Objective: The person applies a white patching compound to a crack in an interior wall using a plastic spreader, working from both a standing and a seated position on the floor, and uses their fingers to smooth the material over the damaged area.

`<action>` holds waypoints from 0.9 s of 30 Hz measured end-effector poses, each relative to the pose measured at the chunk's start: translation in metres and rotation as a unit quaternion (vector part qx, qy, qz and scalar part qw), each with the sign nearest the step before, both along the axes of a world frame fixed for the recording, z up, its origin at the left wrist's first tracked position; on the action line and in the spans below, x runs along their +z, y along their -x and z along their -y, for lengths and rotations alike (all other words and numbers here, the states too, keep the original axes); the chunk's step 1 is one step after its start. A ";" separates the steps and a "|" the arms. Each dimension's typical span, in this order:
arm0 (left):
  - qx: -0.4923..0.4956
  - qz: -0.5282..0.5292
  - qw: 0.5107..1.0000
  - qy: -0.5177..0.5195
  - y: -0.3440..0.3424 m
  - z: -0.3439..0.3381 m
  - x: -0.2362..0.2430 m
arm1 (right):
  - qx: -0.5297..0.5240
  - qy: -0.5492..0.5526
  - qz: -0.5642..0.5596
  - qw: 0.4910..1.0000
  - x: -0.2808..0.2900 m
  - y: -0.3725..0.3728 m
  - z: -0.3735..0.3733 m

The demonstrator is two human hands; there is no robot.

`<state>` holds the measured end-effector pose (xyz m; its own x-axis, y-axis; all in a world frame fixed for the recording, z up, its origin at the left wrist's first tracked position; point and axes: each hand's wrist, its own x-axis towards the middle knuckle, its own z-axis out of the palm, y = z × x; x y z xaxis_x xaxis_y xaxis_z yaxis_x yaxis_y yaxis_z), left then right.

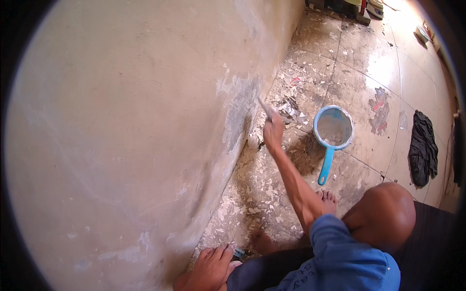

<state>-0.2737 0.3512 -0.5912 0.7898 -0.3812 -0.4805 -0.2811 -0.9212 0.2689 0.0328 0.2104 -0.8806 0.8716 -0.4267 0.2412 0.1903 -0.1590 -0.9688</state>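
My right hand (274,132) is closed around a thin, greyish scraper (264,107), its tip against or just beside the foot of the beige wall (136,121). A rough grey patch (239,104) of bared plaster shows on the wall there. Low in the view, my left hand (211,266) lies with fingers stretched out by the wall, apparently over my bent leg. A small teal thing (238,253) peeks out beside its fingertips, too covered to name. Right of my right forearm, a blue dipper (326,167) with a whitish, smeared rim stands on the floor.
Pale paint flakes (252,194) litter the tiled floor (361,160) along the wall. A crumpled black cloth or bag (423,150) lies at the right. Torn scraps (292,110) lie beyond my right hand, and footwear (374,8) sits at the far end. My bare foot (328,200) is below the dipper.
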 end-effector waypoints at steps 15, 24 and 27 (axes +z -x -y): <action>0.052 -0.016 0.998 -0.010 0.003 0.010 0.021 | 0.007 -0.004 -0.073 0.997 -0.013 -0.018 0.002; 0.001 0.018 0.998 0.067 -0.007 0.008 0.006 | 0.194 -0.123 -0.104 0.968 -0.038 0.072 -0.025; -0.010 0.009 0.999 0.047 -0.012 -0.001 0.005 | 0.093 -0.294 -0.134 0.942 -0.020 0.037 0.001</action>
